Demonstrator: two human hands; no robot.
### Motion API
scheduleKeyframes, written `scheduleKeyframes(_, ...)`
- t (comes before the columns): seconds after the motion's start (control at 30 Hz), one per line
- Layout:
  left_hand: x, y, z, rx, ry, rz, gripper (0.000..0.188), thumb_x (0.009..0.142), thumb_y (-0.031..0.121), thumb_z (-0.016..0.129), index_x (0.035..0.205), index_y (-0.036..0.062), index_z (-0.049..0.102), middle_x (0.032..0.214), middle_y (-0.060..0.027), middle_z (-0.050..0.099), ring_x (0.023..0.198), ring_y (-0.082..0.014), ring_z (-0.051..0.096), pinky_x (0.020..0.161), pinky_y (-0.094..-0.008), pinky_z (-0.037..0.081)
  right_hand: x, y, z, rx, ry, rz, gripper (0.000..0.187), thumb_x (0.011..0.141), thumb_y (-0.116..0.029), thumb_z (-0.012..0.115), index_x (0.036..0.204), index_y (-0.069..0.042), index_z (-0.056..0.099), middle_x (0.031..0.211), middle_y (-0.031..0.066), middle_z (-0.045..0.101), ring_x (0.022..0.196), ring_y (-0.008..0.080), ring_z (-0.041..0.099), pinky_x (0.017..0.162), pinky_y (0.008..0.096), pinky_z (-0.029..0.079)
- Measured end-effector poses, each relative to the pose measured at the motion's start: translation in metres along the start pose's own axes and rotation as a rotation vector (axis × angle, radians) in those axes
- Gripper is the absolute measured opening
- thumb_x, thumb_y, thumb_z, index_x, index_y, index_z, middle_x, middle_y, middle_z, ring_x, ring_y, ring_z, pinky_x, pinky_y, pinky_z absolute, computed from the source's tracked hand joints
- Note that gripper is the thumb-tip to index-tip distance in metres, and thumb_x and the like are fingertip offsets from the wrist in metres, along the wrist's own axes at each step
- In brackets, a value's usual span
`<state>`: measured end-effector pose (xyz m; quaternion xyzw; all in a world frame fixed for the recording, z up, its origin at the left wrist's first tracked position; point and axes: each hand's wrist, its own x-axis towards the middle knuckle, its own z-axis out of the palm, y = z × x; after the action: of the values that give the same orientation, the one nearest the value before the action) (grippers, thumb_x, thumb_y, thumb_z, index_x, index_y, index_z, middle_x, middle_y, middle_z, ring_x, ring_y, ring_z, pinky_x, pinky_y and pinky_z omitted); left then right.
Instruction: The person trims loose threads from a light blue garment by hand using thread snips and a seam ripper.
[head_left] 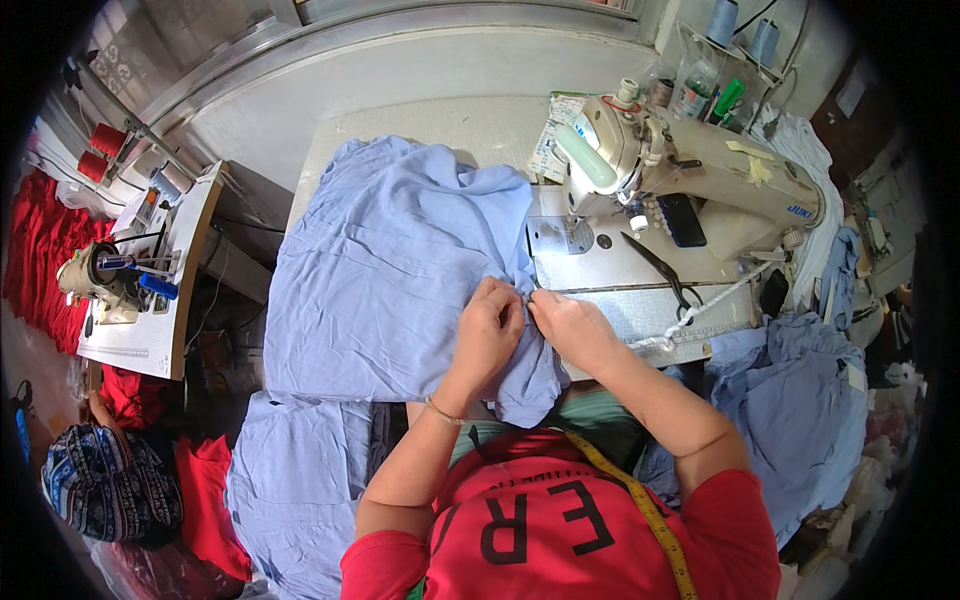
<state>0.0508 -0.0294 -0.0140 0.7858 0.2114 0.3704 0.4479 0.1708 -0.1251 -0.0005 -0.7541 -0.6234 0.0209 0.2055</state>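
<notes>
A large piece of light blue fabric [380, 270] is spread over the left part of the sewing table, and its near edge hangs down toward my lap. My left hand [490, 325] is closed on its right edge, fingers bent in a pinch. Just beside it, my right hand [572, 325] pinches the same edge, the two hands almost touching. The fingertips are partly hidden, so any small thing between them cannot be made out. To the right of the cloth stands a sewing machine [690, 165], its needle area apart from my hands.
Black scissors [660, 268] and a black phone [683, 220] lie on the machine bed, near a twisted white cord [700, 310]. More blue fabric is heaped at right [790, 400] and at lower left [300, 480]. A second sewing machine [105, 275] stands far left.
</notes>
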Motion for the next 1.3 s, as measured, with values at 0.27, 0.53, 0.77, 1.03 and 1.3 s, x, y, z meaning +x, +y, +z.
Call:
scheduleKeyframes(0.27, 0.001, 0.005, -0.004, -0.102, -0.031, -0.127, 0.006, 0.076, 0.0, 0.061, 0.077, -0.0053, 0.059, 0.083, -0.0078, 0.056, 0.066, -0.0122, 0.053, 0.059, -0.0231, 0.043, 0.005, 0.003, -0.016, 0.529, 0.151, 0.085, 0.021, 0.076, -0.009, 0.063, 0.093, 0.0, 0.054, 0.082, 0.0158, 0.062, 0.078, 0.0327, 0.061, 0.068, 0.0368, 0.047)
scheduleKeyframes(0.53, 0.003, 0.001, -0.004, -0.076, -0.001, -0.102, 0.006, 0.075, 0.0, 0.061, 0.076, -0.0054, 0.06, 0.083, -0.007, 0.057, 0.066, -0.0114, 0.053, 0.059, -0.0228, 0.043, 0.015, -0.002, -0.012, 0.654, 0.127, 0.138, 0.024, 0.074, -0.004, 0.063, 0.096, 0.0, 0.053, 0.085, 0.0156, 0.062, 0.079, 0.0305, 0.062, 0.069, 0.0339, 0.047)
scheduleKeyframes(0.77, 0.002, 0.001, -0.004, -0.091, 0.001, -0.125, 0.007, 0.075, 0.0, 0.059, 0.078, -0.0059, 0.061, 0.084, -0.0073, 0.058, 0.068, -0.0119, 0.053, 0.061, -0.0224, 0.042, 0.017, -0.005, -0.015, 0.634, 0.102, 0.114, 0.023, 0.074, -0.002, 0.061, 0.095, -0.001, 0.053, 0.081, 0.0153, 0.061, 0.075, 0.0291, 0.062, 0.067, 0.0332, 0.047)
scheduleKeyframes(1.03, 0.002, -0.007, -0.007, -0.258, -0.052, -0.221, 0.008, 0.077, 0.003, 0.06, 0.076, -0.0056, 0.061, 0.088, -0.0048, 0.057, 0.076, -0.0103, 0.052, 0.066, -0.0221, 0.042, 0.015, 0.009, -0.009, 0.834, -0.011, 0.155, 0.023, 0.078, 0.001, 0.06, 0.099, 0.0, 0.053, 0.091, 0.0032, 0.053, 0.077, 0.0105, 0.052, 0.071, 0.024, 0.045)
scheduleKeyframes(1.3, 0.0, -0.002, -0.008, -0.193, -0.054, -0.205, 0.011, 0.08, 0.004, 0.058, 0.08, -0.0065, 0.062, 0.089, -0.0064, 0.056, 0.077, -0.0116, 0.052, 0.068, -0.0225, 0.042, -0.002, -0.015, -0.032, 0.568, 0.081, 0.058, 0.02, 0.084, -0.007, 0.054, 0.102, 0.001, 0.053, 0.09, 0.0193, 0.06, 0.086, 0.0345, 0.06, 0.074, 0.0375, 0.047)
